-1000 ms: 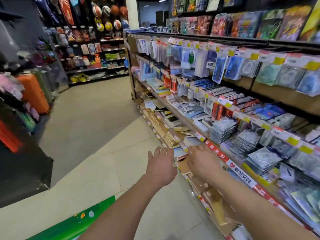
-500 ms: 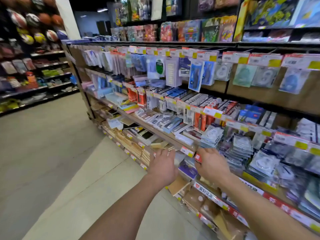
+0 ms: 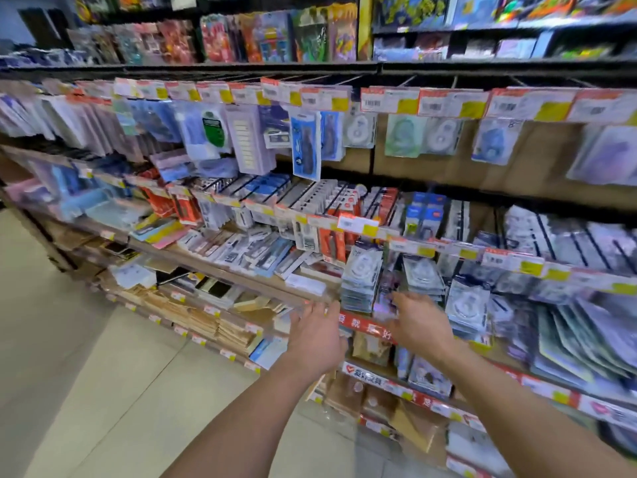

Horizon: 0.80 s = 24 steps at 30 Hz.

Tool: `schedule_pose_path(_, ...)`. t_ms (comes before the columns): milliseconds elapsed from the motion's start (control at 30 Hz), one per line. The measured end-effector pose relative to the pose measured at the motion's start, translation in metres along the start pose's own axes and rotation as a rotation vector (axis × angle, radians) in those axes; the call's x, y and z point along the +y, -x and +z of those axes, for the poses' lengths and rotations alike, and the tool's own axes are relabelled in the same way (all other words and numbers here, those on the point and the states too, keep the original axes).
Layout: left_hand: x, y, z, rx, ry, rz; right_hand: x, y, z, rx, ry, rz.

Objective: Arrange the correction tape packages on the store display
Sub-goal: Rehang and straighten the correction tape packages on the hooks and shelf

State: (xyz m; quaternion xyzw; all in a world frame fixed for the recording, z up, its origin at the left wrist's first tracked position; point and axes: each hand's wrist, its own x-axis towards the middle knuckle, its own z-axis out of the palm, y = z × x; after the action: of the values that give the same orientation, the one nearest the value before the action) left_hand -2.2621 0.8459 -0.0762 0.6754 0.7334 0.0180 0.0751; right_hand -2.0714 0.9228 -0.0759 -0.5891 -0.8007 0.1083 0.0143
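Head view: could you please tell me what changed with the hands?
The left hand and right hand advanced from the shelf edge toward the stacked correction tape packages as the view swung right. The left is open beside the red shelf strip; the right reaches open-fingered at the stacks, contact too blurred to judge. Nothing was gripped; the stacks look undisturbed.

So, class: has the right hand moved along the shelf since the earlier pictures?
Yes. The right hand has shifted rightward: it was below-left of the stack of white packages, now it is below-right of it.
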Motion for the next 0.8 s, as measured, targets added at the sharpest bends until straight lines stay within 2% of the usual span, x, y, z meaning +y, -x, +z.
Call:
schedule_pose_path(133, 0.007, -0.044, 0.0, 0.0, 0.007, 0.035, 0.024, -0.031, -0.005, -0.037, -0.004, 0.087)
schedule_pose_path(467, 0.035, -0.132, 0.027, -0.128, -0.019, -0.001, 0.073, -0.082, 0.007, 0.087, -0.107, 0.264)
schedule_pose_path(667, 0.041, -0.175, 0.046, 0.002, 0.027, -0.036, 0.079, -0.115, 0.025, 0.145, -0.164, 0.351)
schedule_pose_path(800, 0.045, -0.197, 0.061, 0.074, 0.111, -0.104, 0.084, -0.136, 0.029, 0.094, -0.194, 0.446)
